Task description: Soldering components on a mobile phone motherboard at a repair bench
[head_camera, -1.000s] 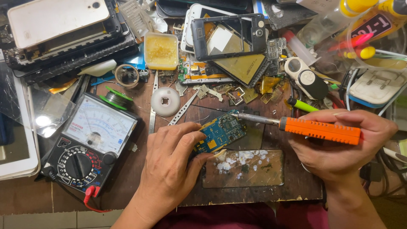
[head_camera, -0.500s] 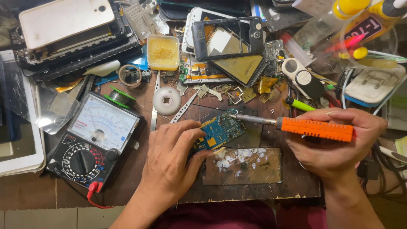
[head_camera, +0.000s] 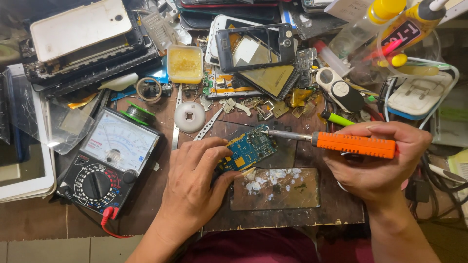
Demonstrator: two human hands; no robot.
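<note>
My brown surface [head_camera: 146, 214] is very full, with a black meter [head_camera: 109, 160], a blue circuit board [head_camera: 248, 148], a yellow tub [head_camera: 185, 63] and old phone parts [head_camera: 253, 48] on it.

meter [head_camera: 111, 160] left of circuit board [head_camera: 247, 150] | iron [head_camera: 341, 142] right (tip on board)

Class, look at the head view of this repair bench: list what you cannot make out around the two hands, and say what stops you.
- Circuit board: its left end is hidden under the left hand.
- Soldering iron: the handle's rear is hidden in the right hand; whether the tip touches the board is too small to tell.
- Board components: too small to identify.
- Meter: needle reading too small to tell.
- Glue bottle: cut off by the top edge.
</note>
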